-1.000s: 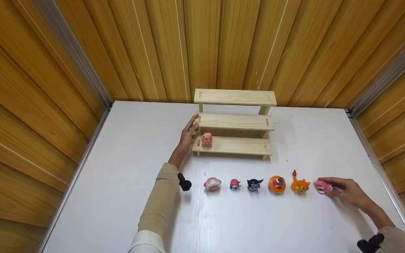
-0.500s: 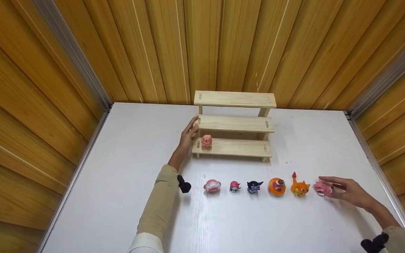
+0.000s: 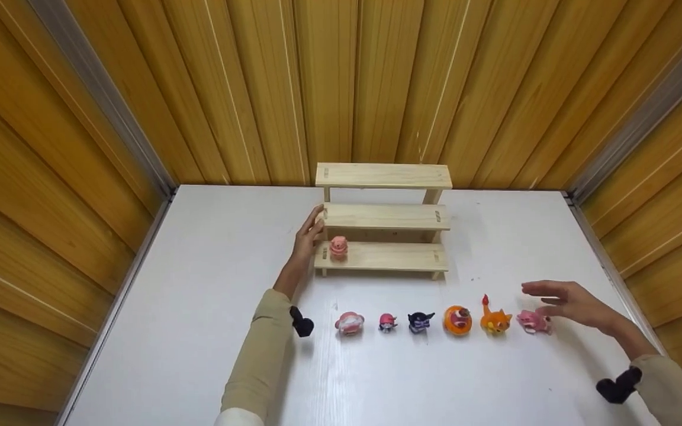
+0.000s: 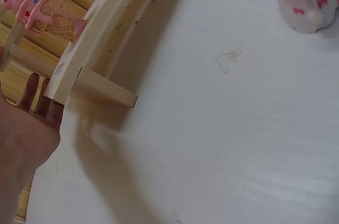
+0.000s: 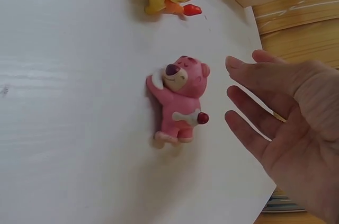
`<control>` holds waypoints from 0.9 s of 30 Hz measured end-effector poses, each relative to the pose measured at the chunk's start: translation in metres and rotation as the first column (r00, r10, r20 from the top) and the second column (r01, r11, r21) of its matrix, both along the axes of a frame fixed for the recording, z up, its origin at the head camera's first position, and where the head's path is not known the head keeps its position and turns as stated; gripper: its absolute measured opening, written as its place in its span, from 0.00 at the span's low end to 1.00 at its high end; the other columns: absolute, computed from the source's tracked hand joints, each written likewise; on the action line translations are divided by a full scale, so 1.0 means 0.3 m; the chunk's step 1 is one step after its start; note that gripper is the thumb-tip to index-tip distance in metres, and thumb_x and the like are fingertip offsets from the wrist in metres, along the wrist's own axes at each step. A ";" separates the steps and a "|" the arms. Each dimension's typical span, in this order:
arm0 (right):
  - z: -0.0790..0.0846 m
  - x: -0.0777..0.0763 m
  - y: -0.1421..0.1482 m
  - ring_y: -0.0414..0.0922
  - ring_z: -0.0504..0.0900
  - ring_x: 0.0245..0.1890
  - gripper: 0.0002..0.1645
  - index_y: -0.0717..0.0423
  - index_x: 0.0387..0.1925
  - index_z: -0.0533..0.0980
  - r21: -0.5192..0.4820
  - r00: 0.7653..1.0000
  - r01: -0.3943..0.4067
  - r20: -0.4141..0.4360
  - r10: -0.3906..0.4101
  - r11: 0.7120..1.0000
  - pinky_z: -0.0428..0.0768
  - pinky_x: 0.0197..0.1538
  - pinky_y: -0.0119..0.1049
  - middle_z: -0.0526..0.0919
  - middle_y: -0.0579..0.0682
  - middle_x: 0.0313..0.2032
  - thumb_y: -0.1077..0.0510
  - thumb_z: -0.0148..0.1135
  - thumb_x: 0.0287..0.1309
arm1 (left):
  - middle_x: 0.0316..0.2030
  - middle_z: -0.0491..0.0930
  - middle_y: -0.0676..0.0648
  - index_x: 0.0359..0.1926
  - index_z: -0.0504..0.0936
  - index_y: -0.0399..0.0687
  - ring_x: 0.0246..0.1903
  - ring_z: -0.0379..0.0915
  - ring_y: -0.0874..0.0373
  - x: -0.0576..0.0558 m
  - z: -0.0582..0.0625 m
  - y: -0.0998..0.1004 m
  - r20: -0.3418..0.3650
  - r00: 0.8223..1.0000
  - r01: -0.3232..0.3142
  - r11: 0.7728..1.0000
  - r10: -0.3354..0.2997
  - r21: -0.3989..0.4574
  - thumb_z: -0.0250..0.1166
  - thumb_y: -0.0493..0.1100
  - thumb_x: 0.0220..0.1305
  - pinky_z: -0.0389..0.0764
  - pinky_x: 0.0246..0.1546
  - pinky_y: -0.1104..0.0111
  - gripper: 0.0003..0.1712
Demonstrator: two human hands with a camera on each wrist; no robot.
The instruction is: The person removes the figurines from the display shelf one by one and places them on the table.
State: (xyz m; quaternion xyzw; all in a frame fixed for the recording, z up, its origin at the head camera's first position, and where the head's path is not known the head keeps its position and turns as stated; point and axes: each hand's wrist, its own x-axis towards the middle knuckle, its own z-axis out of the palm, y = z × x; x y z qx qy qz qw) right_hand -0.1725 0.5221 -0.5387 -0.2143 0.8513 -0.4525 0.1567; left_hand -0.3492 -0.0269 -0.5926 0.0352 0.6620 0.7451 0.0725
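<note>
My left hand [image 3: 305,239] holds the left end of a three-step wooden display shelf [image 3: 385,217] at its middle step, fingers and thumb at the plank's end. A pink bear ice-cream-cone figurine [image 4: 39,7] stands on the lowest step's left end. My right hand [image 5: 296,113] hovers beside a pink bear figurine [image 5: 183,97], its fingers spread and apart from it. This bear lies on the white table at the right end of a row. Next to it is an orange dragon-like figurine [image 3: 496,321] with a red-tipped tail.
Leftward along the row are a round orange figurine [image 3: 457,320], a black-and-purple figurine [image 3: 420,322], a small red-pink figurine [image 3: 387,322] and a pink-and-white figurine [image 3: 350,323]. Wood-patterned walls [image 3: 341,83] enclose the white table [image 3: 199,355].
My right hand has let go of the pink bear and drawn up and away, fingers spreading. The left hand stays at the shelf. The head view has shifted slightly.
</note>
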 end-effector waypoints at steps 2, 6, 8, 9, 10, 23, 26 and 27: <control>0.017 -0.019 -0.014 0.17 0.75 0.56 0.28 0.73 0.66 0.70 0.020 0.999 0.037 0.001 -0.037 0.999 0.79 0.52 0.19 0.77 0.21 0.58 0.67 0.63 0.67 | 0.81 0.54 0.45 0.80 0.58 0.54 0.76 0.56 0.40 -0.001 0.002 0.002 -0.005 1.000 -0.006 1.000 0.006 0.001 0.48 0.48 0.81 0.59 0.75 0.46 0.31; 0.057 -0.064 -0.046 0.18 0.77 0.53 0.28 0.72 0.65 0.70 0.050 0.997 0.072 0.004 -0.073 0.996 0.80 0.50 0.20 0.79 0.25 0.56 0.64 0.63 0.68 | 0.81 0.53 0.45 0.80 0.57 0.54 0.76 0.57 0.40 -0.005 0.007 0.005 -0.005 1.000 -0.001 1.000 0.001 -0.004 0.48 0.49 0.81 0.61 0.74 0.46 0.31; 0.079 -0.096 -0.068 0.19 0.78 0.52 0.28 0.71 0.66 0.71 0.067 0.997 0.071 0.008 -0.072 0.995 0.80 0.50 0.20 0.80 0.29 0.56 0.63 0.64 0.68 | 0.81 0.53 0.45 0.80 0.57 0.54 0.76 0.57 0.40 -0.005 0.008 0.004 -0.001 1.000 0.001 1.000 -0.001 -0.006 0.48 0.49 0.81 0.61 0.74 0.46 0.31; 0.091 -0.113 -0.082 0.19 0.78 0.52 0.28 0.70 0.66 0.71 0.076 0.997 0.071 0.012 -0.072 0.995 0.80 0.50 0.20 0.81 0.32 0.56 0.62 0.64 0.68 | 0.81 0.53 0.45 0.80 0.57 0.54 0.76 0.57 0.40 -0.004 0.008 0.003 0.001 1.000 0.001 1.000 -0.001 -0.003 0.47 0.49 0.81 0.60 0.74 0.46 0.31; 0.104 -0.131 -0.096 0.20 0.79 0.52 0.28 0.70 0.66 0.71 0.087 0.998 0.066 0.014 -0.067 0.994 0.80 0.50 0.20 0.83 0.37 0.57 0.62 0.64 0.69 | 0.81 0.53 0.46 0.80 0.57 0.55 0.76 0.57 0.40 -0.003 0.008 0.002 0.005 1.000 0.000 1.000 0.000 -0.004 0.47 0.49 0.81 0.60 0.75 0.46 0.31; 0.164 -0.259 -0.315 0.25 0.81 0.52 0.27 0.68 0.65 0.73 0.048 0.999 0.018 0.028 -0.019 0.999 0.80 0.53 0.22 0.79 0.71 0.60 0.62 0.64 0.68 | 0.81 0.52 0.48 0.81 0.57 0.58 0.76 0.57 0.41 0.009 0.005 0.025 -0.008 0.999 0.032 0.999 -0.032 -0.012 0.46 0.51 0.82 0.57 0.76 0.45 0.31; 0.151 -0.275 -0.361 0.27 0.82 0.53 0.26 0.68 0.64 0.74 0.045 1.000 -0.012 0.011 0.012 0.999 0.79 0.54 0.21 0.80 0.71 0.59 0.62 0.64 0.68 | 0.81 0.52 0.48 0.81 0.57 0.58 0.77 0.55 0.41 0.010 0.005 0.027 -0.018 0.999 0.028 1.000 -0.028 -0.014 0.46 0.50 0.82 0.56 0.76 0.45 0.30; 0.148 -0.282 -0.374 0.29 0.83 0.53 0.26 0.68 0.64 0.74 0.048 1.000 -0.017 0.006 0.017 0.999 0.79 0.54 0.21 0.80 0.71 0.59 0.62 0.64 0.68 | 0.81 0.52 0.48 0.81 0.57 0.58 0.77 0.56 0.41 0.010 0.006 0.027 -0.020 1.000 0.024 1.000 -0.024 -0.015 0.46 0.51 0.82 0.57 0.76 0.45 0.30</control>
